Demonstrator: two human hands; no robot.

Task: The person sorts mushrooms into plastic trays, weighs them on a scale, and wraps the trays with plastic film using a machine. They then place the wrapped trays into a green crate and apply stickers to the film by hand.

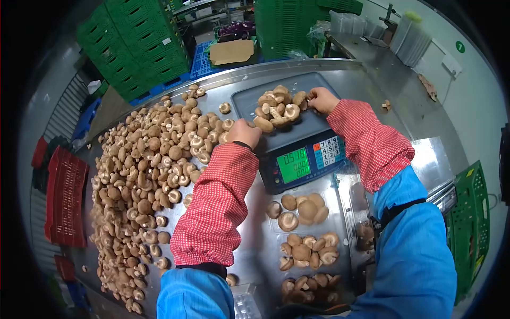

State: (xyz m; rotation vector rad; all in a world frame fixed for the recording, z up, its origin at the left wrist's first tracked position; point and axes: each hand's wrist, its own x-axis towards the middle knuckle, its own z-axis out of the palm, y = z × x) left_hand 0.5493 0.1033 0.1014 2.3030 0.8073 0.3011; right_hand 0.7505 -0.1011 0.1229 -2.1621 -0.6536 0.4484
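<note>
A heap of brown mushrooms (277, 106) lies on the grey pan of a digital scale (313, 139), whose green display is lit. My right hand (323, 101) is closed at the heap's right edge, its fingertips on a mushroom (300, 99). At the pan's left edge is my left hand (244, 133), its fingers curled; what they hold, if anything, is hidden. A large pile of loose mushrooms (154, 143) spreads over the steel table left of it. Below the scale, mushrooms sit in clear trays, one group (309, 250) in the middle.
Green crates (141, 45) are stacked behind the table at the left, with more (284, 26) behind the scale. A red crate (66, 196) stands at the far left, a green crate (468, 228) at the right. Clear containers (410, 40) stand at the back right.
</note>
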